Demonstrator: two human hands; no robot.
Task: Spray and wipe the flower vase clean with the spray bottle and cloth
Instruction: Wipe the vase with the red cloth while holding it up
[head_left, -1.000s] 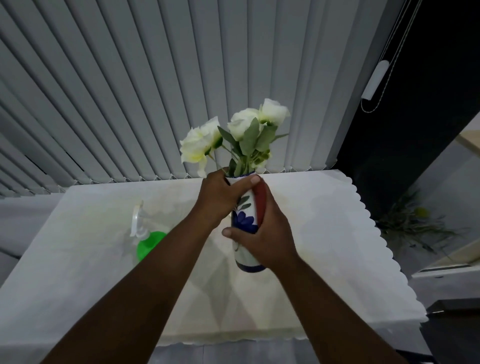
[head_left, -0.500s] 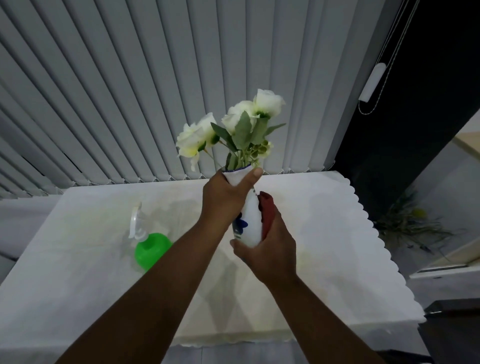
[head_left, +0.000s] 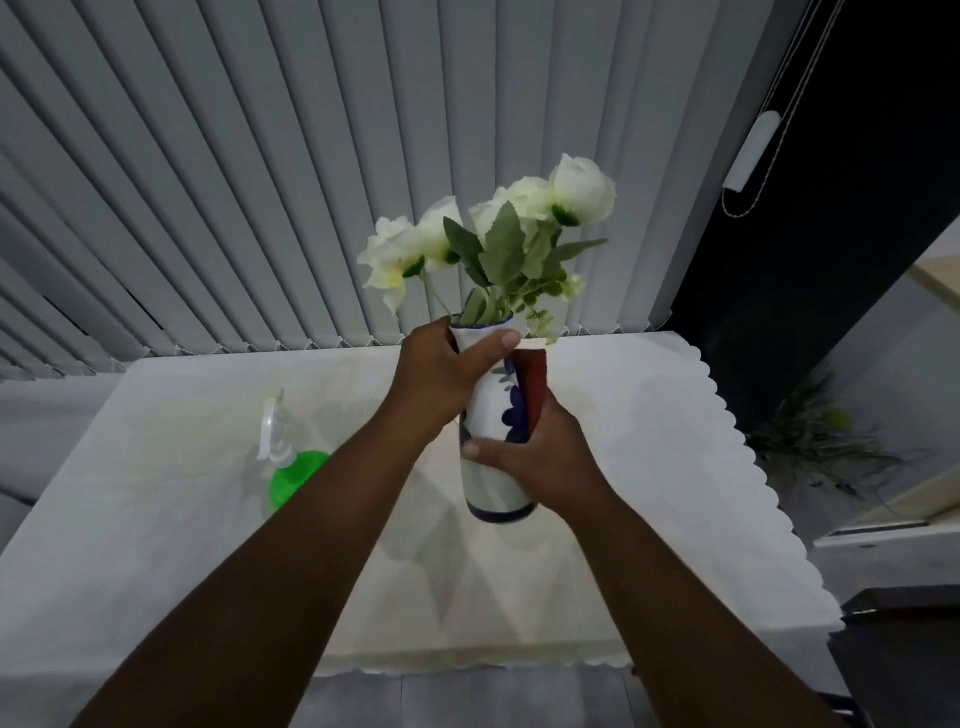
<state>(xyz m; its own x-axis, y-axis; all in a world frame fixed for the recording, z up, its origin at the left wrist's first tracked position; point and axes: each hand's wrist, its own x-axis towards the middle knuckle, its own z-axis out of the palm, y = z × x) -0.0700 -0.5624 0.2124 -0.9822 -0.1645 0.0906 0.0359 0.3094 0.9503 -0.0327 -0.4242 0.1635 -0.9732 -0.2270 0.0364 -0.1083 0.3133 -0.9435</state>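
A white vase (head_left: 491, 483) with blue flower pattern holds white roses (head_left: 524, 208) and stands above the table's middle. My left hand (head_left: 441, 374) grips the vase neck just under the rim. My right hand (head_left: 545, 457) presses a dark red cloth (head_left: 532, 384) against the vase's right side, its thumb across the front. The spray bottle (head_left: 291, 462), green with a clear trigger head, stands on the table to the left, apart from both hands.
A white tablecloth with a scalloped edge (head_left: 727, 441) covers the table. Grey vertical blinds (head_left: 260, 182) hang right behind it. A dark opening and a blind cord (head_left: 753, 156) are at the right, with a plant (head_left: 815, 441) on the floor below.
The vase rose and tilted half a second ago and has since come back lower. The red cloth has slid up along the vase's right side under my right hand.
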